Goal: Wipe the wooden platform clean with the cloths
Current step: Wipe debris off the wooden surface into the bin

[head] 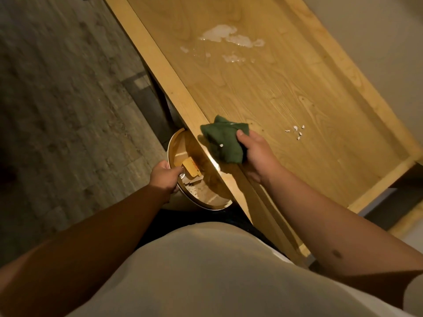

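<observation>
Right hand (256, 154) grasps a bunched dark green cloth (223, 143) at the near raised edge of the light wooden platform (263, 92). Left hand (163, 176) grips the rim of a round shiny metal bowl (206, 195) held below that edge. White crumbs (296, 131) and a wet foamy smear (229, 38) lie on the wood.

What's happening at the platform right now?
A person is cleaning the light wooden platform. The right hand grips a crumpled dark green cloth at the platform's near edge, while the left hand holds a shiny round metal bowl just below that edge. A white foamy wet patch and small white crumbs remain on the wood.
</observation>
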`<control>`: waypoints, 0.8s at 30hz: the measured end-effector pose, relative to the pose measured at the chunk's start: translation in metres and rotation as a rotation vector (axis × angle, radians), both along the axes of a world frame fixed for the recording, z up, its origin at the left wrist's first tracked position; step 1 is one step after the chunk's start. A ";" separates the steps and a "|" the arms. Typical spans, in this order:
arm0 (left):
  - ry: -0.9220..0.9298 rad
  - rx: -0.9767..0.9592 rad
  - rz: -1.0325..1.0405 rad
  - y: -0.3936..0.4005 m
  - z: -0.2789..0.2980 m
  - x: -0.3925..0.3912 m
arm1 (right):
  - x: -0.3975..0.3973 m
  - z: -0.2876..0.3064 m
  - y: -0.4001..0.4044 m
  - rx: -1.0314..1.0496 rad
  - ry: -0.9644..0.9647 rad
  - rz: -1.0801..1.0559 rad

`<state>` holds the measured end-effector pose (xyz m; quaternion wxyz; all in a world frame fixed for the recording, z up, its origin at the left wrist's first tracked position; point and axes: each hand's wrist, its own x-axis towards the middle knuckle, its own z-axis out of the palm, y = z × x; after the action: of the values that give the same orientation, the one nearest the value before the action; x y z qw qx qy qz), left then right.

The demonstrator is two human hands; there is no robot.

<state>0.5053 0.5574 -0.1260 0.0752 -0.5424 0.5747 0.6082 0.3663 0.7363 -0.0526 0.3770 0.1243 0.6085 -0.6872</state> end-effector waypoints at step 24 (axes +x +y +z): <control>-0.040 -0.072 0.027 -0.005 -0.018 -0.002 | -0.110 -0.052 0.142 1.108 0.626 0.254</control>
<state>0.5033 0.5524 -0.1436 0.0587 -0.5646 0.5873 0.5769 0.2562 0.8779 -0.1046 0.1403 0.0213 0.9640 -0.2250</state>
